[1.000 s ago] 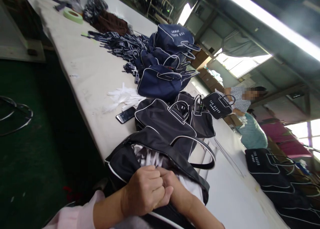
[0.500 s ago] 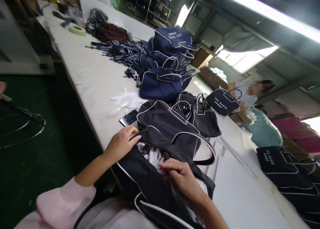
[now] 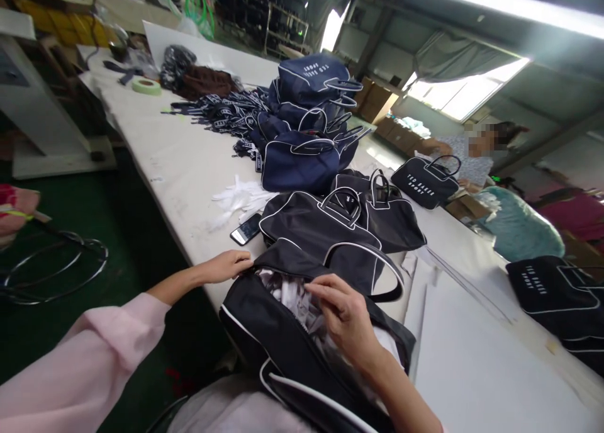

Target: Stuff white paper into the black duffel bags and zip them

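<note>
Your left hand [image 3: 229, 266] is now apart from right hand [image 3: 346, 320], baring white filling [image 3: 289, 298].
Left fingers pinch open black bag [image 3: 264, 326]; right fingers curl, hold unclear.

Smooth leather-like open bag [image 3: 264, 320], glossy phone [image 3: 246, 230], shiny metal hoops [image 3: 104, 257]

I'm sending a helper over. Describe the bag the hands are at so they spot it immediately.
Find the long pale table. At its near edge, closest to the camera, is a black bag with the left hand at one end and the right hand at its opening. Its gaping zip, baring white filling, sets it apart from the dark bags behind.
</note>
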`<state>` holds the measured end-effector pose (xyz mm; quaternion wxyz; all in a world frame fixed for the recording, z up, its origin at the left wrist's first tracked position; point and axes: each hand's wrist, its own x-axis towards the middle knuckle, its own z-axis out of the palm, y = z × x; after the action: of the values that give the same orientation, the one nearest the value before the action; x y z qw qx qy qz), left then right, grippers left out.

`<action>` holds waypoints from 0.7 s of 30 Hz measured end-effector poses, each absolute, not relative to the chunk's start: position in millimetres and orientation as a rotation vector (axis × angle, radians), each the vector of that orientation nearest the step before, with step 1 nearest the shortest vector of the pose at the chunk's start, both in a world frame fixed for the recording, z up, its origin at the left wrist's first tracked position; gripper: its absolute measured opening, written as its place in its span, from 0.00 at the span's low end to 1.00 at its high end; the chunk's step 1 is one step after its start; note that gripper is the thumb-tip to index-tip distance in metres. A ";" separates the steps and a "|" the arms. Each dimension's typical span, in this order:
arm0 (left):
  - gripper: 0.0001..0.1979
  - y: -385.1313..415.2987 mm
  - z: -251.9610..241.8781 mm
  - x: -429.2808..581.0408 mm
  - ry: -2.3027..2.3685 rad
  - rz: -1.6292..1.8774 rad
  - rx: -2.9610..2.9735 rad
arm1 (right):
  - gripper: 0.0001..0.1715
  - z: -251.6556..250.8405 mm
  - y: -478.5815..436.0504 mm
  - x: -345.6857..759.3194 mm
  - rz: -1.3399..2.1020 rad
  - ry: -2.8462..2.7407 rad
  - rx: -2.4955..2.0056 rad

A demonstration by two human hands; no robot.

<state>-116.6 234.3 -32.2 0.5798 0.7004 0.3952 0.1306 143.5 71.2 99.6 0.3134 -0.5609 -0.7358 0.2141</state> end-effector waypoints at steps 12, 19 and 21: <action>0.27 218.3 -43.1 -103.8 1.070 0.375 1.414 | 0.23 64.7 108.8 154.2 0.566 -2.159 -1.614; 0.15 218.1 -36.8 -106.9 1.223 0.623 1.701 | 0.23 63.0 109.6 157.0 0.656 -1.838 -1.521; 0.11 213.8 -27.6 -110.1 1.168 0.659 1.851 | 0.22 62.3 111.9 156.7 0.663 -1.839 -1.525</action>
<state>-110.1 213.8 -27.6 0.4151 0.7368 0.4648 0.2623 156.7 111.9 62.3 0.3250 -0.5817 -0.7014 0.2530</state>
